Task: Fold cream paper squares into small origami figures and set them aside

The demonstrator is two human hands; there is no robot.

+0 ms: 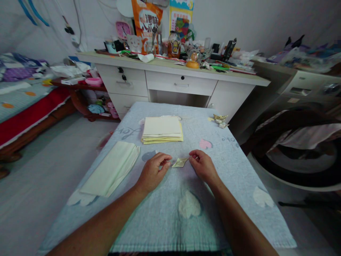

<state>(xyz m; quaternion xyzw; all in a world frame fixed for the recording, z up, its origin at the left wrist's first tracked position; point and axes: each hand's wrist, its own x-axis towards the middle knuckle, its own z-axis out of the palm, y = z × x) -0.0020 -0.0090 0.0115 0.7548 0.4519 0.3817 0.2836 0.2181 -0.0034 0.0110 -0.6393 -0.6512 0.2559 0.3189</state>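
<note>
A small folded piece of paper (180,163), pale yellow-green and roughly diamond-shaped with a thin point on its right, is low over the cloth between my hands. At that thin point, the thumb and fingertips of my right hand (204,166) are pinched on the paper. My left hand (156,170) is beside the paper's left corner, fingers curled with a slight gap between thumb and index finger. Whether its fingertips touch the corner is hard to make out. Beyond the hands lies a stack of cream and yellow paper sheets (162,126). Left of my left hand is a folded pale green paper (112,169).
A blue cloth with hearts (165,220) covers the table. Small folded paper pieces (220,120), one patterned, sit at its far right corner. Behind stands a white desk (181,85) crowded with jars and bags. A washing machine (295,106) is on the right, a bed (29,103) on the left.
</note>
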